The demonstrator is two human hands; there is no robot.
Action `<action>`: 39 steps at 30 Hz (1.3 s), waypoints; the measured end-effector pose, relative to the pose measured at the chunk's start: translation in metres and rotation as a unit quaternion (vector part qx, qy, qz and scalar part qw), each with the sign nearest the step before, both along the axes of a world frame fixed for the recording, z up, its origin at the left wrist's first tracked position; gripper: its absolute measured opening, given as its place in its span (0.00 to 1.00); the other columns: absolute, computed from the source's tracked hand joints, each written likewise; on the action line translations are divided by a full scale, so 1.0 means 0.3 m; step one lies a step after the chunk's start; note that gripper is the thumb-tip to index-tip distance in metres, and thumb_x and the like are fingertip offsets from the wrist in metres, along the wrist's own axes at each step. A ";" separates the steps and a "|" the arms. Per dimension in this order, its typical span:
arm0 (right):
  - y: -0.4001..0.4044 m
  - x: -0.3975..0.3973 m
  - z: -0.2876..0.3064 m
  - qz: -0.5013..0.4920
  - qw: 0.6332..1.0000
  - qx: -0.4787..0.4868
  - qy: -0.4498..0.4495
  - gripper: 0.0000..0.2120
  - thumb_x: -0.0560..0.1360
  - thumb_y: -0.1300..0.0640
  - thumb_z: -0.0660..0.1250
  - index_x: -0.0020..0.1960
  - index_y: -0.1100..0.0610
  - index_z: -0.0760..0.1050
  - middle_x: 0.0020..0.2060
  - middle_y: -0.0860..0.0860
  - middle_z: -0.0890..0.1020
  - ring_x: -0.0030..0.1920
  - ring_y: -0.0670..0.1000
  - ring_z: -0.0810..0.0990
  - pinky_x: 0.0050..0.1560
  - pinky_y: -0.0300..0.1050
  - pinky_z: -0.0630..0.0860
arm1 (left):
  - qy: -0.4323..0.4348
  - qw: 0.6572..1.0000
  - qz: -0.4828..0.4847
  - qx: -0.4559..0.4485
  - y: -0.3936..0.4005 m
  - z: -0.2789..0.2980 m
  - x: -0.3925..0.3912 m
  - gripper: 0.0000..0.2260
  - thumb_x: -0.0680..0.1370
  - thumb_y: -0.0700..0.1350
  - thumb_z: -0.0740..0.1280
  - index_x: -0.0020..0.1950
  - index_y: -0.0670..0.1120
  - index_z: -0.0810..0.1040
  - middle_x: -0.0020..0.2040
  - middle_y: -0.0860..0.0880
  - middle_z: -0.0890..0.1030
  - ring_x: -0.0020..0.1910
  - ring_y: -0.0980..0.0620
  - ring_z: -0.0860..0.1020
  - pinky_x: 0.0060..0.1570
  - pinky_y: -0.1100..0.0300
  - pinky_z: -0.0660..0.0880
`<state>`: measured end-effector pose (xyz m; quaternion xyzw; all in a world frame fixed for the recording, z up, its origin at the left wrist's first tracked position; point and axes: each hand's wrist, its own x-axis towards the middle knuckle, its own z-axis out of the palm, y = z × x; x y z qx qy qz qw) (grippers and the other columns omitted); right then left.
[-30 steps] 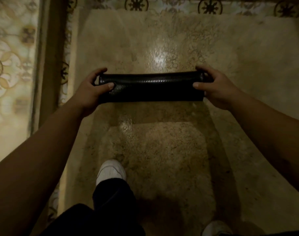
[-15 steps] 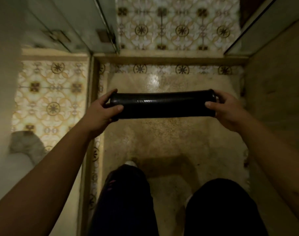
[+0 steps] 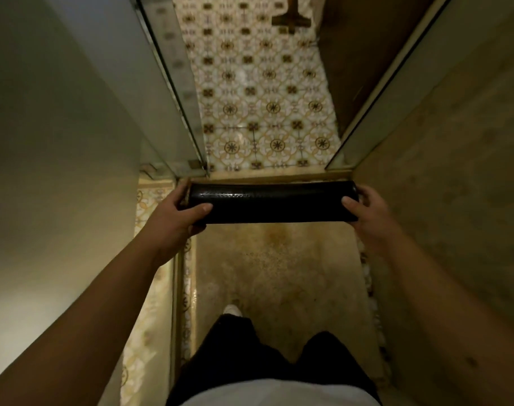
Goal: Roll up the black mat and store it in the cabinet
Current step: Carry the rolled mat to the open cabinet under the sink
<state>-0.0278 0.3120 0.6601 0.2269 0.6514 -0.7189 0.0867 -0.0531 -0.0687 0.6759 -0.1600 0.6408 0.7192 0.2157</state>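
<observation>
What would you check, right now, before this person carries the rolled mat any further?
1. Mat fully rolled: ok, a tight black tube, no loose flap showing.
2. Left hand on its end: ok, thumb over the top.
3. Right hand on the other end: ok.
4. Roll held level: ok, about horizontal, off the floor.
5. Way ahead: ok, the patterned tile floor between the two panels looks bare nearby; a brown object lies far ahead.
6. Cabinet open and ready: cannot tell, none is clearly recognisable here.
</observation>
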 end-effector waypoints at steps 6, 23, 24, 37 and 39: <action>-0.052 0.047 0.225 -0.008 0.997 0.045 0.067 0.09 0.77 0.59 0.66 0.53 0.48 0.81 0.48 0.49 0.86 0.51 0.51 0.84 0.44 0.42 0.79 | 0.065 0.997 0.017 -0.030 0.003 0.217 0.084 0.30 0.74 0.40 0.71 0.74 0.52 0.66 0.66 0.44 0.74 0.60 0.45 0.78 0.58 0.45 0.77; 0.175 0.151 0.371 0.012 0.992 0.048 0.119 0.18 0.72 0.42 0.66 0.60 0.44 0.79 0.54 0.51 0.85 0.56 0.53 0.82 0.59 0.58 0.76 | 0.125 0.985 -0.062 -0.103 0.272 0.448 0.162 0.17 0.78 0.44 0.67 0.47 0.71 0.78 0.54 0.53 0.80 0.50 0.55 0.82 0.41 0.60 0.77; 0.188 0.150 0.379 0.017 0.991 0.055 0.123 0.17 0.72 0.42 0.66 0.59 0.44 0.79 0.54 0.51 0.85 0.56 0.53 0.82 0.59 0.57 0.76 | 0.125 0.984 -0.060 -0.108 0.286 0.448 0.164 0.18 0.78 0.45 0.67 0.47 0.72 0.78 0.53 0.53 0.80 0.48 0.56 0.82 0.40 0.60 0.77; 0.392 0.098 0.492 0.116 0.976 0.099 0.154 0.21 0.73 0.69 0.69 0.53 0.44 0.76 0.42 0.36 0.85 0.45 0.37 0.83 0.40 0.29 0.76 | 0.143 0.982 -0.024 -0.122 0.394 0.435 0.148 0.19 0.76 0.44 0.69 0.48 0.72 0.78 0.48 0.55 0.81 0.42 0.57 0.80 0.40 0.57 0.76; 0.406 0.073 0.486 0.110 0.976 0.100 0.158 0.21 0.72 0.70 0.69 0.53 0.45 0.76 0.41 0.37 0.85 0.44 0.37 0.83 0.40 0.29 0.76 | 0.140 0.983 -0.020 -0.115 0.393 0.421 0.138 0.19 0.76 0.44 0.70 0.50 0.72 0.78 0.47 0.57 0.82 0.42 0.57 0.81 0.41 0.57 0.76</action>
